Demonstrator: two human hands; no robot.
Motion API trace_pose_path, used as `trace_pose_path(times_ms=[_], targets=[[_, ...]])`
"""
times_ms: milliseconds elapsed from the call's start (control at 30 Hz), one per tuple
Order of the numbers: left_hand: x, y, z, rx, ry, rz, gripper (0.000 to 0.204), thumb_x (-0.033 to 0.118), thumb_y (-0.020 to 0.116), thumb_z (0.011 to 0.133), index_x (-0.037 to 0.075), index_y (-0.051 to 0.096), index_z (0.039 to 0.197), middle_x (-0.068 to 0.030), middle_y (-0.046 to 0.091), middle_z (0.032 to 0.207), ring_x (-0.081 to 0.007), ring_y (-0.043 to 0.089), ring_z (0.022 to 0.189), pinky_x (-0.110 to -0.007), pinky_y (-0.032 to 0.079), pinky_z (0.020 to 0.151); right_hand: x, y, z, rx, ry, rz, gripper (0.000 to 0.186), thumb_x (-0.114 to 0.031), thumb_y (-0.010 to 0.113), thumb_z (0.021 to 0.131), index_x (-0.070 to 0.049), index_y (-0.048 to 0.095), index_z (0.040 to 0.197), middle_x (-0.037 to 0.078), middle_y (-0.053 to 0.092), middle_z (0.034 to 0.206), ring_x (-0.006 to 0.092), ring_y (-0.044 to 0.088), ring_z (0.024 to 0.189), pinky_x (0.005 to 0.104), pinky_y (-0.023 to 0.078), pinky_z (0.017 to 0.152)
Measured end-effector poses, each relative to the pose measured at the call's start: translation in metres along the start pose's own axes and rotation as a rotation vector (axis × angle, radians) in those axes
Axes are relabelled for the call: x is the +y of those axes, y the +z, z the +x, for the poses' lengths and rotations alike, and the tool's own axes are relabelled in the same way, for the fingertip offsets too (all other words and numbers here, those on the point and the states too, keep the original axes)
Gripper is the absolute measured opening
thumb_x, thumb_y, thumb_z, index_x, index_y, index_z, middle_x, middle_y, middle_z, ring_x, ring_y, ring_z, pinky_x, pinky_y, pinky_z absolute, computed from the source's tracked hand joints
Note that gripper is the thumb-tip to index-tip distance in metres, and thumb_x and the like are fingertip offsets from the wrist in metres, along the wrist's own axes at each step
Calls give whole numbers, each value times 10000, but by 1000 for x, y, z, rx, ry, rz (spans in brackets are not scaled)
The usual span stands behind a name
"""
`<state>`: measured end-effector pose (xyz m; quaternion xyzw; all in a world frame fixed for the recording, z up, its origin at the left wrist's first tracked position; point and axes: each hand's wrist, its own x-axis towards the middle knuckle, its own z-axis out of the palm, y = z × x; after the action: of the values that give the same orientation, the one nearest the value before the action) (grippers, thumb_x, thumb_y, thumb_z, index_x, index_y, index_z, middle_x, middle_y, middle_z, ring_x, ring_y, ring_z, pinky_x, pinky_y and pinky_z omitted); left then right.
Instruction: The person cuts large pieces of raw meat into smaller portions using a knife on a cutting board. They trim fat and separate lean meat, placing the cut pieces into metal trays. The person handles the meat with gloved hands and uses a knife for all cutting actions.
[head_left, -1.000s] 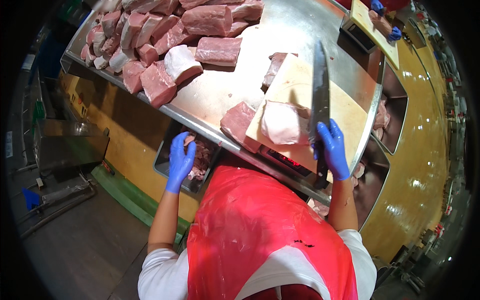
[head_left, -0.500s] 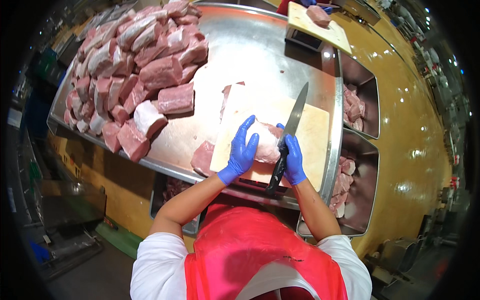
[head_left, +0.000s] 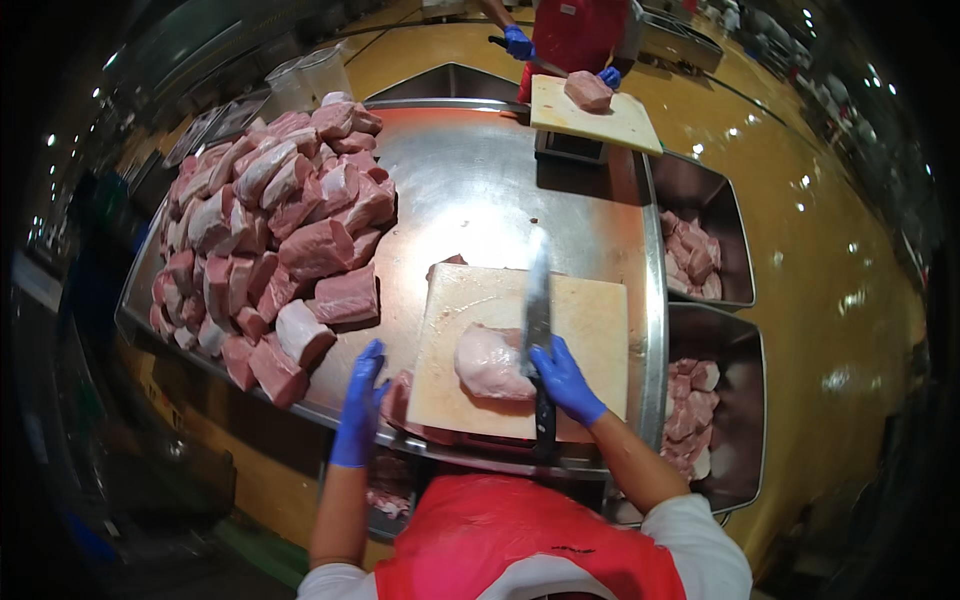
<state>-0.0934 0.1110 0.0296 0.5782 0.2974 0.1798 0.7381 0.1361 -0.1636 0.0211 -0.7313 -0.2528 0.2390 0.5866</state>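
Observation:
A pale piece of pork [head_left: 488,362] lies on the left half of a cream cutting board [head_left: 585,315]. My right hand [head_left: 566,382], in a blue glove, grips a long knife [head_left: 538,315] with a black handle. Its blade points away from me, along the meat's right side; its tip is blurred. Off the board, by the table's front edge, my blue-gloved left hand [head_left: 362,405] is empty, with fingers stretched and thumb apart. Between that hand and the board, a flat pink meat piece [head_left: 397,398] is partly covered by the board's edge.
A large heap of pork pieces [head_left: 285,215] fills the left of the steel table [head_left: 450,170]. Two metal bins [head_left: 738,400] with cut meat stand along the right edge; another bin is below the front edge. Across the table, a co-worker [head_left: 575,40] cuts meat on another board [head_left: 560,118].
My left hand has let go of the pork and moved left off the board. The knife now points straighter ahead. The view has tilted up, showing more of the co-worker.

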Motion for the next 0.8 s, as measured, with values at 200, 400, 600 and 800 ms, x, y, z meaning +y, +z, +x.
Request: trace_pose_path(times_ms=[200, 400, 600, 800], targets=[[-24, 17, 48, -170, 114, -596, 572, 341, 523, 988, 5, 480, 1449, -161, 501, 1471, -308, 489, 1342, -476, 415, 1131, -34, 105, 30, -260, 57, 283, 427, -304, 528, 1066, 14, 511, 1351, 122, 603, 1206, 195, 564, 1107, 346, 452, 1015], [9, 152, 39, -571, 327, -131, 699, 411, 516, 1034, -21, 285, 1532, -171, 417, 1484, -274, 446, 1362, -402, 366, 1151, -60, 6, -23, 191, -30, 74, 256, -243, 488, 1070, -45, 545, 917, -1, 495, 856, 110, 463, 811, 300, 423, 722], [38, 249, 12, -1034, 877, 371, 595, 375, 628, 939, 75, 509, 1439, -234, 497, 1450, -398, 478, 1338, -447, 357, 1150, 13, -248, -175, 1193, 87, -186, 353, -338, 524, 1062, -13, 606, 1174, 52, 613, 1034, 158, 566, 909, 355, 494, 839], [-9, 12, -13, 96, 235, 116, 380, 60, 627, 890, -12, 635, 1262, -121, 662, 1232, -203, 621, 1129, -382, 492, 1023, 50, -277, -230, 1016, 259, 25, 298, -271, 530, 1047, -23, 631, 1178, 53, 613, 1081, 174, 570, 908, 343, 482, 837]])
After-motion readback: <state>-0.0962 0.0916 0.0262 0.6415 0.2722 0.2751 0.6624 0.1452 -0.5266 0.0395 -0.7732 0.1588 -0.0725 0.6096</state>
